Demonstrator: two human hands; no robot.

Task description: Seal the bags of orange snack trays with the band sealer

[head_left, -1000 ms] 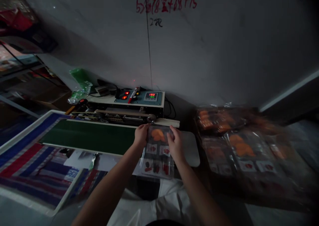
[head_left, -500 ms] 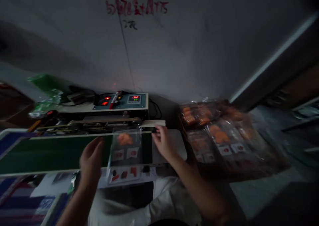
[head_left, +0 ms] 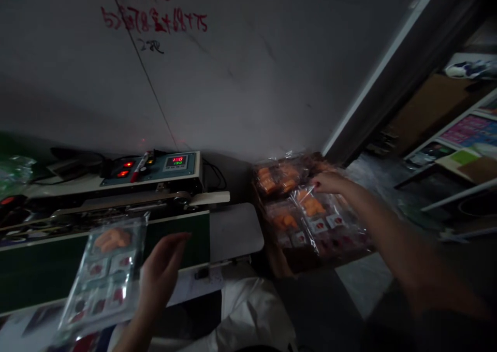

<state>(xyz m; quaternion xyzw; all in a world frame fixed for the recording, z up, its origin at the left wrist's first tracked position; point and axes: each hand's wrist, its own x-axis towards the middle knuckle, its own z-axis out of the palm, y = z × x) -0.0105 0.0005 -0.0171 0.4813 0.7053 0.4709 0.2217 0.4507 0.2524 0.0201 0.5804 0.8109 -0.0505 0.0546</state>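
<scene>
My left hand (head_left: 161,272) is open, fingers spread, holding nothing, just beside a clear packet (head_left: 104,272) of orange pieces lying on the green belt (head_left: 176,236) of the sealer (head_left: 151,168). My right hand (head_left: 330,182) is curled at the top edge of a second packet (head_left: 312,209) on the pile (head_left: 277,178); can't tell if it's gripping.

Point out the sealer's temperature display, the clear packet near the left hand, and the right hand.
Temperature display (head_left: 174,161), head view, on the red digits.
Clear packet (head_left: 104,269), head view, on its printed cards.
Right hand (head_left: 328,182), head view, on the back.
</scene>
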